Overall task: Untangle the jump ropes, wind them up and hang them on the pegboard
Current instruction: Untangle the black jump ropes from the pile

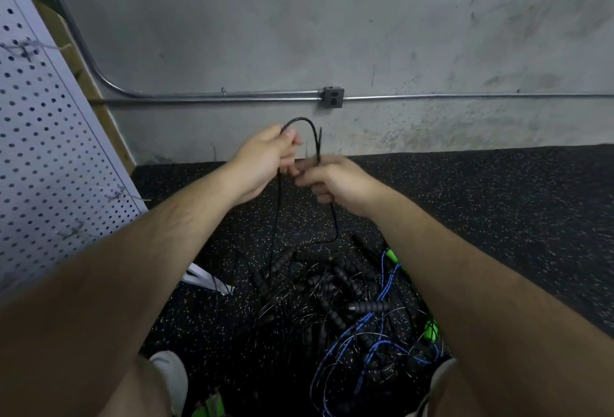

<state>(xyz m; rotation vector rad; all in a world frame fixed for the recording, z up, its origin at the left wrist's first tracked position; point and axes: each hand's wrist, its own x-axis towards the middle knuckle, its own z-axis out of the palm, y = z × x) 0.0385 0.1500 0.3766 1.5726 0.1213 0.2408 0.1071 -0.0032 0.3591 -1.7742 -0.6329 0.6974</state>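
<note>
A thin black jump rope (310,124) arches between my two hands in the middle of the head view. My left hand (265,160) grips one side of the loop, and my right hand (332,180) pinches the other side just below and to the right. Two strands of this rope hang down to a tangled pile of jump ropes (339,300) on the floor, made of black ribbed handles, thin black cords and blue cords (365,343) with green handles (393,255). The white pegboard (43,150) leans at the left, with metal hooks (71,232) sticking out of it.
The floor is black speckled rubber matting (498,210). A grey concrete wall with a metal conduit and an outlet box (332,97) runs behind. My knees (169,370) frame the pile at the bottom edge.
</note>
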